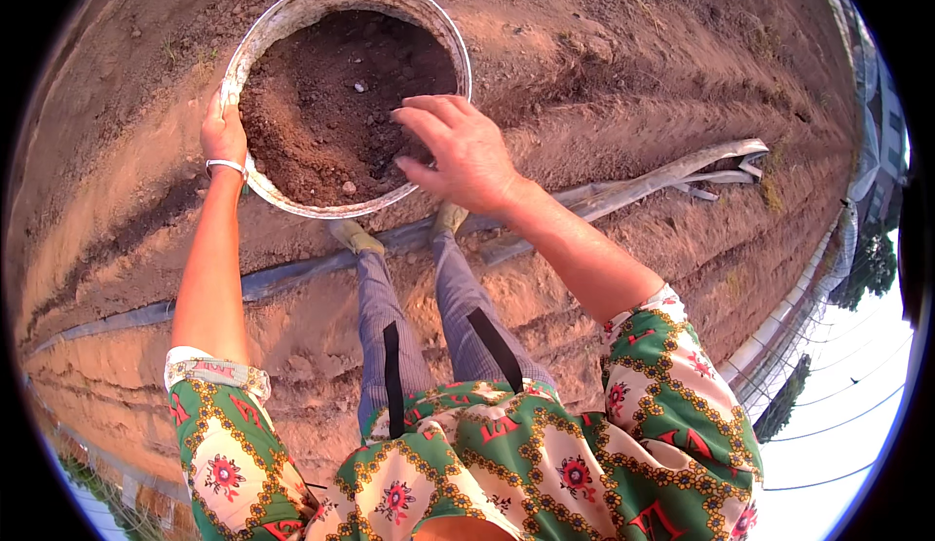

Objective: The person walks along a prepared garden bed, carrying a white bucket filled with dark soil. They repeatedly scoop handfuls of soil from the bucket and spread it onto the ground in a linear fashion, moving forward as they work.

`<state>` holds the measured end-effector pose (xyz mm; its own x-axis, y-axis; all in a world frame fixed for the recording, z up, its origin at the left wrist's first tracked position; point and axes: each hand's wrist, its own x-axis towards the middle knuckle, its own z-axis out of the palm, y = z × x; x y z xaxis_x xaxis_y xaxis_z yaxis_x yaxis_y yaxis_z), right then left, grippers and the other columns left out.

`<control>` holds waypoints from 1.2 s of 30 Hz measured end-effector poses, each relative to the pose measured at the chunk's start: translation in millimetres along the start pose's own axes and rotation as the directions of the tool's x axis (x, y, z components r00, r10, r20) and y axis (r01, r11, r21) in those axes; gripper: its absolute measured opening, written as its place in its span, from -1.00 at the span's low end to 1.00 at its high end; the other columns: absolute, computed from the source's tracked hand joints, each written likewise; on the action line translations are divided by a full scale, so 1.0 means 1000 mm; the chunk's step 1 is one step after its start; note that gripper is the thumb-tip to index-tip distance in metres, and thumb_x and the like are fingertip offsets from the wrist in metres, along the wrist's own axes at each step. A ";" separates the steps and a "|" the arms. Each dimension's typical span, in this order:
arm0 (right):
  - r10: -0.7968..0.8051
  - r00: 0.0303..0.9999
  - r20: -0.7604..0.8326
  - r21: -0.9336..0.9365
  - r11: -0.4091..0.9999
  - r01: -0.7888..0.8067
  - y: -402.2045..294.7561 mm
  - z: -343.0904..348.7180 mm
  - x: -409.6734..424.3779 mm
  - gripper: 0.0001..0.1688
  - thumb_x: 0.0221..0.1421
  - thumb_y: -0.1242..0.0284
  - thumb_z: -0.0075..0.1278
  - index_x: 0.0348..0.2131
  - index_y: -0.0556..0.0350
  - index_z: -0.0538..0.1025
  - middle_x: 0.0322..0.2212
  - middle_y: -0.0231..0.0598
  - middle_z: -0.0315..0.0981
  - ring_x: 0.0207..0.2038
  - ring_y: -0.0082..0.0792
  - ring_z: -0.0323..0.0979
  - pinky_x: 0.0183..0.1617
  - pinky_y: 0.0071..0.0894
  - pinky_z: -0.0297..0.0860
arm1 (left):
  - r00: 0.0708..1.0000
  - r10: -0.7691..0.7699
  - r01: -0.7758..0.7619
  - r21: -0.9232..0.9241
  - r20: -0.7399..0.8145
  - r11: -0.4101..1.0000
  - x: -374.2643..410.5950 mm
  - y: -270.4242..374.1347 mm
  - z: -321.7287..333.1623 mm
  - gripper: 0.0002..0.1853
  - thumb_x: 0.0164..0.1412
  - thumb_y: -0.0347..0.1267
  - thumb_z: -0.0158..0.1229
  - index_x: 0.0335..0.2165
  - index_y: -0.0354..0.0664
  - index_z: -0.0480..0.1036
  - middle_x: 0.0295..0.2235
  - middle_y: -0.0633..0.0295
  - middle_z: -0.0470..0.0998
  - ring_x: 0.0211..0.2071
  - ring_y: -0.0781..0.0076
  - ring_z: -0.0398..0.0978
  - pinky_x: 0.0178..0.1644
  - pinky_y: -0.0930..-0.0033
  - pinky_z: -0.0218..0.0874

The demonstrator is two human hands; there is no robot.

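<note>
A round, soil-stained white tub (299,11) is in front of me, tilted so that its inside shows. Dark loose soil (321,117) with a few pale lumps fills its lower part. My left hand (223,132), with a bracelet at the wrist, grips the tub's left rim. Over the right side of the tub is my right hand (456,150), fingers spread and thumb apart, with nothing seen in it. It covers part of the right rim; whether its fingertips touch the soil I cannot tell.
Furrowed bare earth (643,51) surrounds me. A grey plastic strip or flattened hose (628,190) runs across the ground behind the tub, close to my shoes (356,236). Along the far right edge stand a low wall (778,314) and wire fencing.
</note>
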<state>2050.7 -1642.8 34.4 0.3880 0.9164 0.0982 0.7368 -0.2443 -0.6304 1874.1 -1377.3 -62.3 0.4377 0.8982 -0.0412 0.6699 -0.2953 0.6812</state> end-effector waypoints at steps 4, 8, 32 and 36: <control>0.054 0.875 0.481 -0.454 0.870 0.196 0.000 0.054 0.023 -0.48 -0.39 0.28 0.06 -0.31 0.08 0.36 -0.24 -0.03 0.21 -0.11 0.03 0.13 -0.10 -0.02 0.09 | 0.999 -0.036 0.036 0.037 -0.001 0.999 -0.002 0.006 -0.003 -0.68 0.05 -0.34 -0.13 -0.16 -0.05 0.28 -0.52 0.16 0.44 -0.53 0.49 0.35 -0.41 0.46 0.15; 0.153 0.775 0.613 -0.457 0.869 0.190 0.021 0.081 0.030 -0.69 -0.18 0.34 -0.16 -0.38 0.12 0.41 -0.29 0.06 0.21 -0.24 0.02 0.19 -0.23 0.07 0.14 | 0.999 -0.038 0.038 0.036 -0.001 0.999 -0.003 0.010 0.004 -0.68 0.02 -0.33 -0.11 -0.18 -0.08 0.29 -0.46 0.03 0.44 -0.46 0.26 0.41 -0.38 0.35 0.18; 0.141 0.729 0.670 -0.208 0.978 0.001 0.054 0.068 0.064 -0.57 -0.27 0.43 -0.04 -0.28 0.14 0.32 -0.42 0.03 0.33 -0.31 -0.06 0.31 -0.23 -0.24 0.26 | 0.998 -0.040 0.043 0.059 -0.055 0.997 -0.004 0.006 0.007 -0.70 -0.01 -0.28 -0.10 -0.24 -0.06 0.32 -0.43 0.00 0.41 -0.39 0.02 0.36 -0.36 0.18 0.19; 0.153 0.811 0.565 -0.328 0.943 0.051 0.028 0.049 0.116 -0.57 -0.08 0.28 -0.14 -0.18 0.08 0.28 -0.49 -0.09 0.40 -0.35 -0.15 0.35 -0.28 -0.23 0.27 | 0.996 -0.050 0.057 0.099 -0.072 0.993 -0.008 0.007 0.000 -0.72 0.00 -0.28 -0.11 -0.26 -0.06 0.33 -0.45 -0.01 0.41 -0.40 0.00 0.35 -0.37 0.17 0.19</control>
<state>2089.3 -1528.2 -10.0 0.1143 0.8847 -0.4520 0.8965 -0.2878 -0.3367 1875.4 -1387.0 -57.0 0.3600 0.9327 -0.0224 0.7498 -0.2749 0.6019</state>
